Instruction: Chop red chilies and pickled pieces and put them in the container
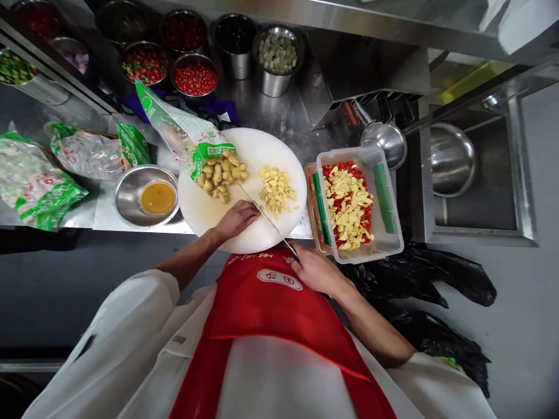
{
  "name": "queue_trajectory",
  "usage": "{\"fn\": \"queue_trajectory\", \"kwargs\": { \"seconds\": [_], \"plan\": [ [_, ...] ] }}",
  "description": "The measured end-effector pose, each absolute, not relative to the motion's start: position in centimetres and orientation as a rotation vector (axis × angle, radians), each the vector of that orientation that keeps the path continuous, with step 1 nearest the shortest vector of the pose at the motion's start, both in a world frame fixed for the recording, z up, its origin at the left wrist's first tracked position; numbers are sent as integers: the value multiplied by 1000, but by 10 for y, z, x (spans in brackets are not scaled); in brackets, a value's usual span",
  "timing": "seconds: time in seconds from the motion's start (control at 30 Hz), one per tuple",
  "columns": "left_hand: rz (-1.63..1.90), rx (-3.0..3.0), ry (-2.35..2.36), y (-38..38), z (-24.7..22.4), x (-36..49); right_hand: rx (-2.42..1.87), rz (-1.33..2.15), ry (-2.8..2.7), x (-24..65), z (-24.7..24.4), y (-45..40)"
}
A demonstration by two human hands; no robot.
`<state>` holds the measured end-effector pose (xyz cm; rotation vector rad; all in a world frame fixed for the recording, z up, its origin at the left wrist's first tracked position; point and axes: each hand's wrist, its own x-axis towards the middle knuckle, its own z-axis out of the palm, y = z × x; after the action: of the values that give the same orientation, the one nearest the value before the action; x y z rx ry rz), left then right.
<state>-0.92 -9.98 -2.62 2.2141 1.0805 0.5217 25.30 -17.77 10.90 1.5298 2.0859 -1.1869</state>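
My right hand point(318, 269) is closed around the dark handle of a kitchen knife point(266, 217). The blade points away to the upper left across the round white cutting board point(196, 224). Left of the blade, my left hand point(238, 220) has its fingers curled down on the board against a piece of ginger, mostly hidden under them. Whole ginger pieces point(222, 173) spill from the mouth of a green and white plastic bag point(187, 132) at the board's upper left. Sliced ginger point(276, 191) lies in a loose pile right of the knife.
A clear plastic tub point(388, 247) holding red chillies and sliced ginger point(347, 206) stands right of the board. At left are a steel bowl of brown liquid point(159, 198) and more bags point(37, 174). Steel pots of chopped ingredients point(275, 84) line the back. A sink point(480, 221) is far right.
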Motion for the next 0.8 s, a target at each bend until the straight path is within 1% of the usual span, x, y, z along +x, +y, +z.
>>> {"fn": "queue_trajectory", "kwargs": {
  "seconds": [0.13,0.27,0.5,0.7,0.8],
  "plan": [
    [501,2196,1103,-105,-28,-4,1582,-1189,2049,242,98,-174],
    [563,2192,1104,-108,-30,-3,1626,-1189,2088,236,87,-166],
    [614,2183,1123,-111,-30,-2,1551,-1200,2106,260,115,-179],
    [612,2204,1112,-111,-32,-3,1594,-1136,2079,238,88,-168],
    [640,2227,1125,-114,-29,-5,1607,-1130,2109,235,85,-161]
  ]
}}
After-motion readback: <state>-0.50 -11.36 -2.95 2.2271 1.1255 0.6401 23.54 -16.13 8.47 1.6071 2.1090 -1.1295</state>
